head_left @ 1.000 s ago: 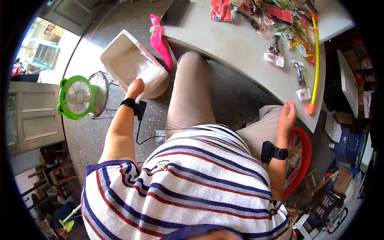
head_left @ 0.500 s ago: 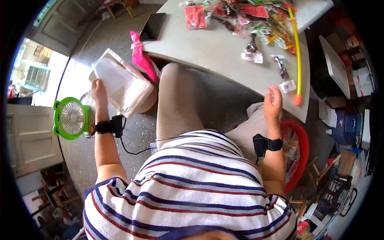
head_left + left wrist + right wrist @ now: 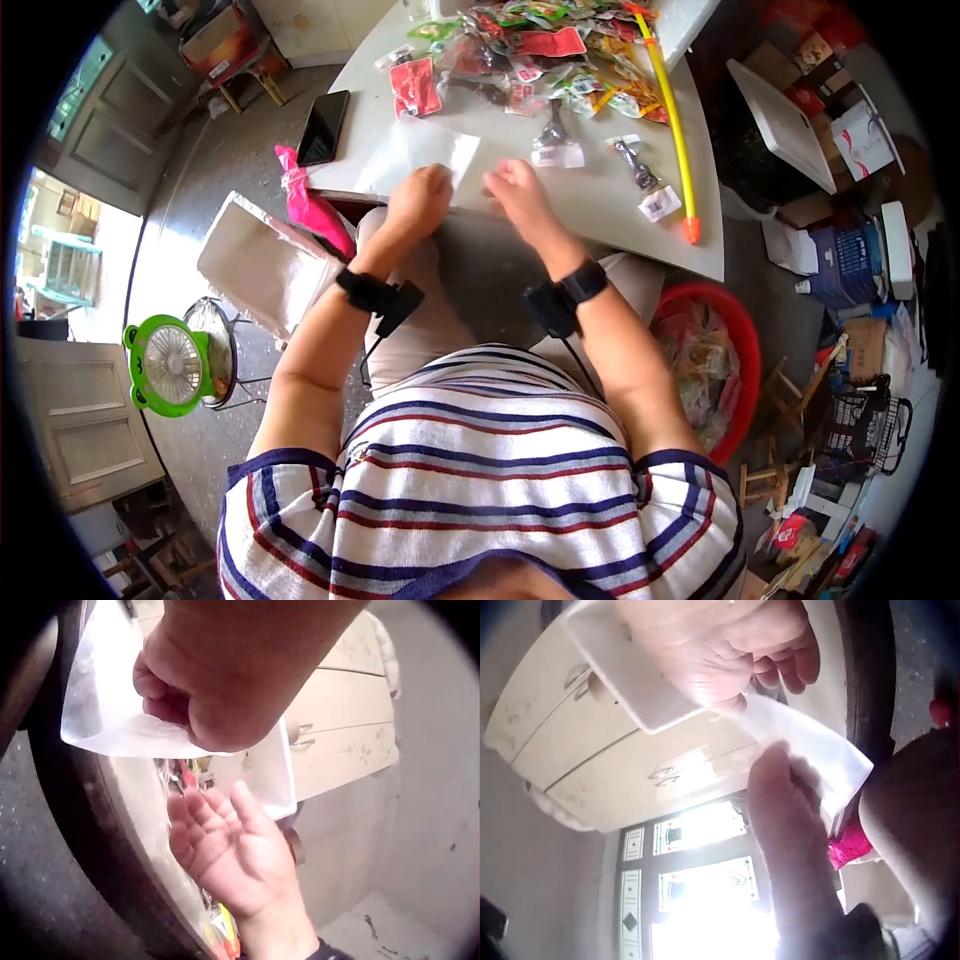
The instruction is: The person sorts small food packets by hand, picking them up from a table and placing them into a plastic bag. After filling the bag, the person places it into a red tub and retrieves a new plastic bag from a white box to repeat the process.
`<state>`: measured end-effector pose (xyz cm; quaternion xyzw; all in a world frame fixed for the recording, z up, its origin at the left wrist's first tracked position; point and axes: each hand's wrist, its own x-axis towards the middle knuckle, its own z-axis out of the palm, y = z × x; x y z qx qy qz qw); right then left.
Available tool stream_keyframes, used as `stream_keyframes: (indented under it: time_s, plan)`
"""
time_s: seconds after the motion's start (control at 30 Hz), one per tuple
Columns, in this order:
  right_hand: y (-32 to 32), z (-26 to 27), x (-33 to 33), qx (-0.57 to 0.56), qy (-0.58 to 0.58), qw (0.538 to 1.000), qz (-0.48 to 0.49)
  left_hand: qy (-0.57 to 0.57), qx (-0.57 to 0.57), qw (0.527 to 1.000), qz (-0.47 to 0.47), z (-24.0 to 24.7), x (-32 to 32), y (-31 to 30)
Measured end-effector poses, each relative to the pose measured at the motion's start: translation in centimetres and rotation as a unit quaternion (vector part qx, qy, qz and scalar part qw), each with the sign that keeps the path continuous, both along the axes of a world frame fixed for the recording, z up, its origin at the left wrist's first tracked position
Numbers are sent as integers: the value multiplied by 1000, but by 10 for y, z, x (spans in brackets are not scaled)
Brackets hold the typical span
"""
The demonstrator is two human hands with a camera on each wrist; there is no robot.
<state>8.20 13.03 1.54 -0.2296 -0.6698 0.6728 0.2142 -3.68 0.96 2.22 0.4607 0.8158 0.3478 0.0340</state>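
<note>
A clear plastic bag (image 3: 420, 155) is pinched by the left hand (image 3: 418, 203) above the table's near edge. In the left wrist view the bag (image 3: 112, 712) spreads out beside the curled fingers of the left hand (image 3: 217, 682). The right hand (image 3: 522, 203) is just to the right of the bag, its fingers loosely bent and holding nothing; its palm shows in the left wrist view (image 3: 236, 859). Small wrapped packets (image 3: 555, 140) lie on the table beyond both hands.
On the white table (image 3: 600, 225) are a phone (image 3: 324, 127), a pink bag (image 3: 315, 212) at its edge and a yellow tube (image 3: 672, 120). A box of plastic bags (image 3: 265, 265) and a green fan (image 3: 168, 365) stand left, a red basin (image 3: 740, 370) right.
The left hand has moved from the box at the left to the table edge, bringing a clear bag along. The right hand has moved inward toward it. The head view has shifted.
</note>
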Motion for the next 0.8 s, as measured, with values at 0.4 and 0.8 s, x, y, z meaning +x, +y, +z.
stream_keyframes:
  time_s: [0.4,0.8]
  plan:
    - [19,-14,-17,45,-59,991,-115,-93,-5,993,72,-7,14,30]
    - [85,-19,-11,325,-31,921,-212,69,-17,995,71,-9,22,34]
